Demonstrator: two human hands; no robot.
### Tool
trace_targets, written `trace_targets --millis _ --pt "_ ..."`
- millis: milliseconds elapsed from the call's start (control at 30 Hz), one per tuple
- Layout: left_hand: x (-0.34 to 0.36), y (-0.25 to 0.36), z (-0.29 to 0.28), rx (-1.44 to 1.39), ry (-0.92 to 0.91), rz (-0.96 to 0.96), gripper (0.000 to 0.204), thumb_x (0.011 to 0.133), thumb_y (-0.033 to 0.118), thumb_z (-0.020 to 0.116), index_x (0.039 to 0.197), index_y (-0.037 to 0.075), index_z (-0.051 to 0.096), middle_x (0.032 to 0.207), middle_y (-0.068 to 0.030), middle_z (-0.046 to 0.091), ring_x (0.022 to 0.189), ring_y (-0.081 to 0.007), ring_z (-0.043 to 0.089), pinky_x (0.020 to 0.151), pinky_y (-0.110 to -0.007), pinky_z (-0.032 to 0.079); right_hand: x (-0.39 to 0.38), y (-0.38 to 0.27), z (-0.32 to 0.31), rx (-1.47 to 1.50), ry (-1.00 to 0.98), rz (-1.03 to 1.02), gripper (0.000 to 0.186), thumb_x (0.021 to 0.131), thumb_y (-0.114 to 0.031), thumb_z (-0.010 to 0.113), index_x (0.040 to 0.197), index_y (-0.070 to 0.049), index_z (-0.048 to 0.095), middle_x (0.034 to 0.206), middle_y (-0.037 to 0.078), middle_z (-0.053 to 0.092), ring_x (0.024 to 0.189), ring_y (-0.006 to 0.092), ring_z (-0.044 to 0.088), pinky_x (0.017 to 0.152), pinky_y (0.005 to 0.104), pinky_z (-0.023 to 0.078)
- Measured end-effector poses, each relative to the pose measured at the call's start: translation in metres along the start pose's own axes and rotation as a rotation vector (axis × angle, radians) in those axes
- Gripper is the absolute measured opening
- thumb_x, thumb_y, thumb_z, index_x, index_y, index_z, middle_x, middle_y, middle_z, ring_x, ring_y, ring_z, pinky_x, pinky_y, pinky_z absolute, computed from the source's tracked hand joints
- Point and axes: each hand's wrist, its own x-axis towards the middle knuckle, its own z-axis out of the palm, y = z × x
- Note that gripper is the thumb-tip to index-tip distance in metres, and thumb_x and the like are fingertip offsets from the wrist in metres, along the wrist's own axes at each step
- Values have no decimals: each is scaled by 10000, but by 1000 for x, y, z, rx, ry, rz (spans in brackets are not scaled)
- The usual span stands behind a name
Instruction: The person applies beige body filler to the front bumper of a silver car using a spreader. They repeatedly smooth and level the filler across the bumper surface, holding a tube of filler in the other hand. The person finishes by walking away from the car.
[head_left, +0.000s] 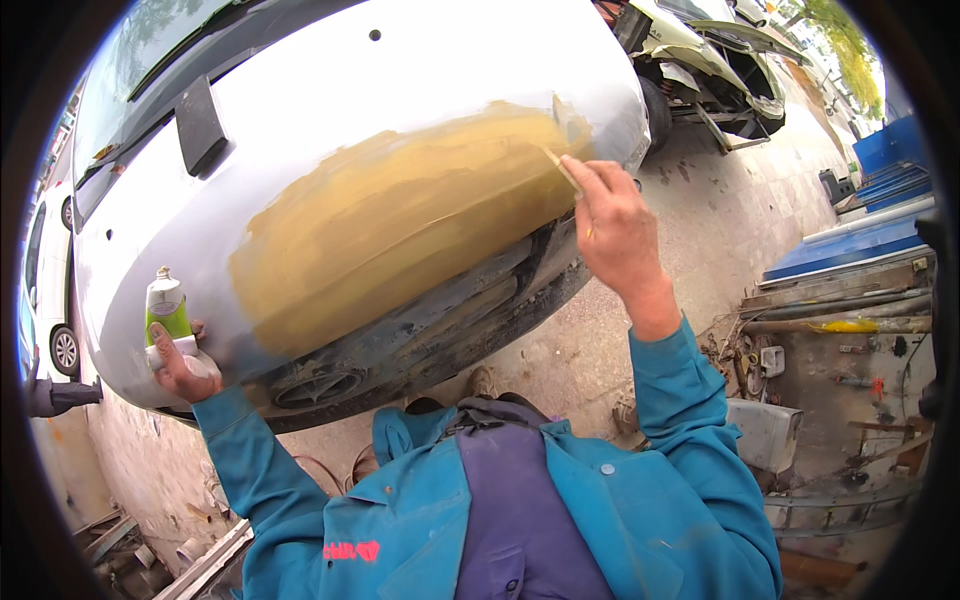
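Observation:
My right hand grips a thin pale spreader, its tip at the upper right part of a yellow-ochre coating on a white car's front hood. The coating is streaky and covers a broad band along the hood's lower edge. At the left, my left hand is wrapped round a green and white tube with a pale nozzle; a small white item is also in it, too unclear to name. Below the hood is the dark, dirty bumper area.
A wrecked white car stands at upper right. Blue panels, pipes and scrap line the right side over a stained tiled floor. Another white car is at far left, with a dark-sleeved arm or object near it.

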Motion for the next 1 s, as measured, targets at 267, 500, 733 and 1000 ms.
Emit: trace_targets --millis 267,500,733,1000 --pt "-6 -1 -10 -70 -60 -93 467 1181 356 758 1366 -70 707 1172 -231 837 759 -271 752 663 -392 548 8 -43 27 -233 -24 70 510 1028 -66 707 1536 -90 733 1273 111 723 1182 358 750 892 500 692" --pt "-14 7 -4 -110 -152 -176 539 1179 449 747 1340 -64 709 975 -208 805 734 -266 739 656 -385 544 -1 -130 51 -275 -41 44 548 975 -84 763 1517 -24 713 1231 131 685 1131 350 739 830 466 702" --pt "-15 19 -2 -124 -272 -244 577 1176 478 746 1279 -90 730 875 -192 786 705 -265 752 631 -375 566 -13 -215 68 -231 -73 11 588 959 -105 759 1523 39 672 1198 155 651 1106 353 710 766 439 693" --pt "-12 29 -3 -223 -407 -345 523 1203 414 712 1334 -92 699 884 -195 776 701 -265 753 618 -374 555 -35 -285 71 342 -125 72 559 1007 -38 740 1563 -21 698 1242 154 719 1064 394 748 856 469 652"
